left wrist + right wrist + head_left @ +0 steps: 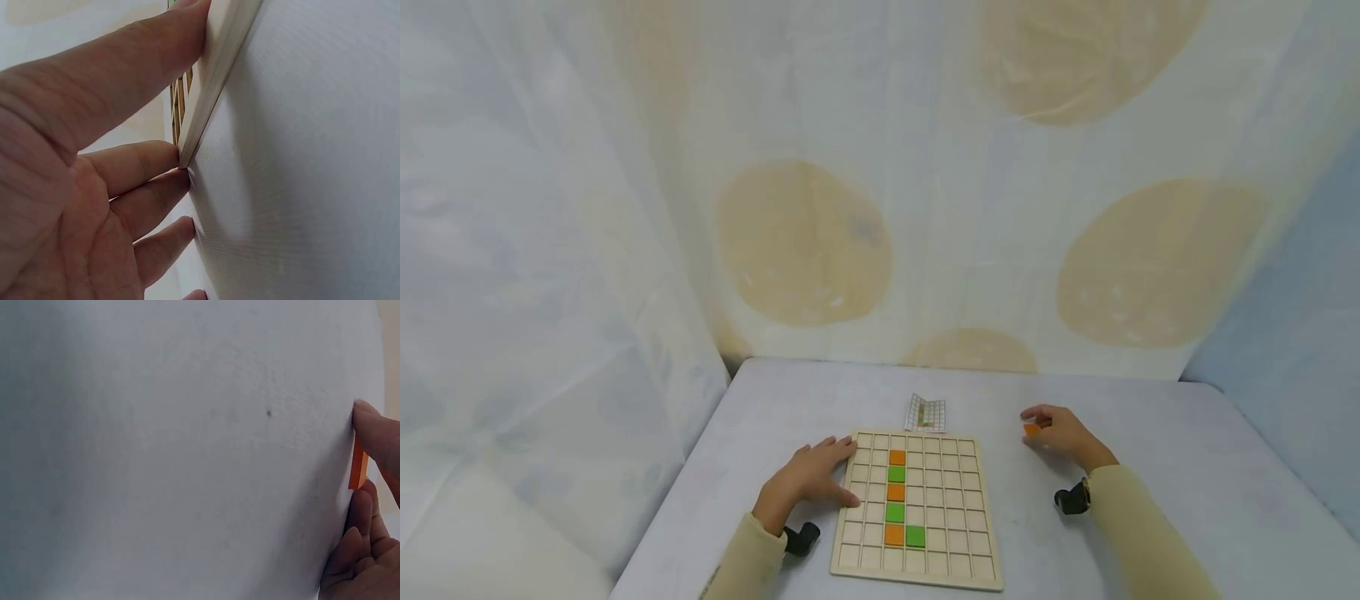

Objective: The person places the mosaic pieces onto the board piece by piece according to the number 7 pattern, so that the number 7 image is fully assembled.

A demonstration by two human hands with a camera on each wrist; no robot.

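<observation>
Pinching an orange tile, right hand sat right of the board; left hand lay flat, fingers straight, against its left edge.

Grid board lies centred on the table, tiles in its cells, folded card just behind it, left hand against its left edge, right hand to its right.
</observation>
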